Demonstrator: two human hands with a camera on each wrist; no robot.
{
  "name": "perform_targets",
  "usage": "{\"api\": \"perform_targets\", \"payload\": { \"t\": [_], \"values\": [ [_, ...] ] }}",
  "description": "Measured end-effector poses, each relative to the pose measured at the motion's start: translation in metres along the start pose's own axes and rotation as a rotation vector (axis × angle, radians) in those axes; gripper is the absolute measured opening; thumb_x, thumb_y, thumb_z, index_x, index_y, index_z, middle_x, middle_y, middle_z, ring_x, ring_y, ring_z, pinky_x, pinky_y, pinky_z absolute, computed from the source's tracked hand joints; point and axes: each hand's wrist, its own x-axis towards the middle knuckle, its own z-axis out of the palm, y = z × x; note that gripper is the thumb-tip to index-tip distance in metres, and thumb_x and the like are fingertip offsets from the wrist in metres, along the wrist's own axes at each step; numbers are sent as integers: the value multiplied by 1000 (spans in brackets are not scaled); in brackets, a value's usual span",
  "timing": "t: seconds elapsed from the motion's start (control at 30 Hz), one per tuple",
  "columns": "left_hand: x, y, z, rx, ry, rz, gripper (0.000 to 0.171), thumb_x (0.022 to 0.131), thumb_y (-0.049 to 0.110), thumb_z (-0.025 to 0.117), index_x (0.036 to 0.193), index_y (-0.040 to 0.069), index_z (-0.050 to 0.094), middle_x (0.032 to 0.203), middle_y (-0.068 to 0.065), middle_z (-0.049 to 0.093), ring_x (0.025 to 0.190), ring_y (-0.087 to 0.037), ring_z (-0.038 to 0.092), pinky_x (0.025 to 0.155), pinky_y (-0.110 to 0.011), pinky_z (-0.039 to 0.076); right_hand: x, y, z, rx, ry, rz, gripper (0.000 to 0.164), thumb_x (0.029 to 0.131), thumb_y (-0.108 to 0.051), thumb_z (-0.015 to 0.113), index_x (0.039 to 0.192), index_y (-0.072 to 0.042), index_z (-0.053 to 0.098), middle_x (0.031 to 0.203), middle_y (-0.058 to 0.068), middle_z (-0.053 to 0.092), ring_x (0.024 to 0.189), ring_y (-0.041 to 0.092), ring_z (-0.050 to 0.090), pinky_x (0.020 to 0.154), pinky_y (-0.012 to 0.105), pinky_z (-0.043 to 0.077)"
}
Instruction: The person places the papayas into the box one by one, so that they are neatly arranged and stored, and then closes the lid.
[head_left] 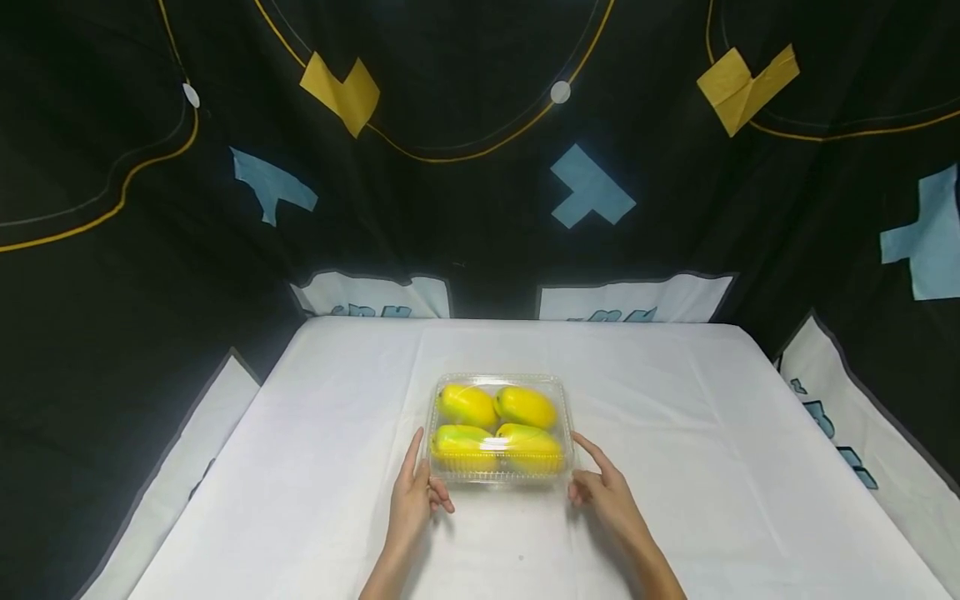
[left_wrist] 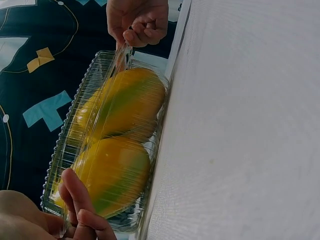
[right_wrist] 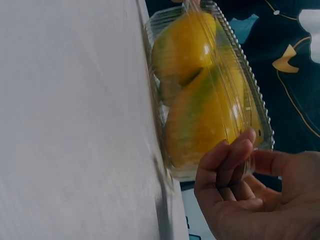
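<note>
A clear plastic clamshell container sits on the white-covered table with its lid down. Inside it lie several yellow mangoes with green patches, in two rows. My left hand is at the container's near left corner, index finger stretched along the side; in the left wrist view its thumb and fingers pinch the rim. At the near right corner, my right hand pinches the rim between thumb and fingers, the other fingers curled, as the right wrist view shows. The mangoes' undersides are partly hidden by the ribbed plastic wall.
The white tablecloth spreads around the container, lightly creased. Behind the table hangs a dark curtain with yellow and blue shapes and curved lines. White patterned cloth panels show beyond the table's back and side edges.
</note>
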Motion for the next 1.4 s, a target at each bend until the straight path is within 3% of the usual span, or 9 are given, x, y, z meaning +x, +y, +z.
{"api": "perform_targets", "payload": {
  "t": [0.2, 0.37, 0.57, 0.77, 1.0, 1.2, 1.4],
  "values": [
    [1, 0, 0, -2, -1, 26, 49, 103, 16, 27, 149, 20, 12, 60, -7, 54, 48, -18, 59, 44, -19, 44, -1, -1, 4, 100, 6, 34, 55, 92, 0, 43, 141, -22, 32, 65, 12, 56, 55, 17, 52, 55, 27, 50],
    [2, -2, 0, 17, -1, 35, 48, 103, 15, 26, 149, 17, 13, 60, -6, 54, 48, -18, 59, 44, -19, 43, -2, 0, 6, 140, 15, 72, 52, 94, -3, 42, 143, -11, 26, 64, 9, 57, 57, 16, 52, 58, 25, 51],
    [2, -3, 1, 16, -2, 26, 48, 103, 15, 26, 149, 17, 12, 60, -6, 54, 48, -18, 59, 44, -19, 43, -4, 0, 8, 130, 39, 85, 41, 94, -4, 43, 135, -5, 42, 64, 12, 57, 55, 14, 51, 59, 27, 53],
    [2, -4, 1, 17, -2, 34, 48, 103, 16, 26, 149, 16, 12, 59, -7, 54, 48, -19, 60, 44, -19, 43, -7, -3, 10, 118, 58, 64, 44, 93, -3, 44, 136, -2, 39, 62, 7, 56, 53, 11, 49, 56, 26, 53],
    [1, -3, 1, 19, 3, 39, 48, 103, 16, 27, 149, 15, 12, 59, -6, 54, 48, -19, 60, 44, -19, 43, -7, -7, 15, 52, 125, 74, 46, 90, -2, 44, 136, 1, 40, 64, 15, 60, 51, 11, 50, 53, 25, 53],
    [1, -5, 1, 14, 2, 46, 48, 103, 17, 27, 149, 14, 12, 59, -6, 54, 48, -18, 60, 44, -19, 43, -6, -8, 18, 3, 165, 94, 48, 89, -2, 45, 136, 1, 41, 62, 14, 60, 50, 12, 49, 52, 25, 52],
    [2, -3, 2, -6, 4, 12, 48, 103, 17, 27, 149, 18, 13, 60, -5, 54, 48, -16, 59, 45, -18, 43, -8, -7, 17, -35, 175, 63, 46, 91, -4, 45, 136, 2, 41, 60, 11, 60, 49, 13, 51, 53, 25, 52]
  ]
}}
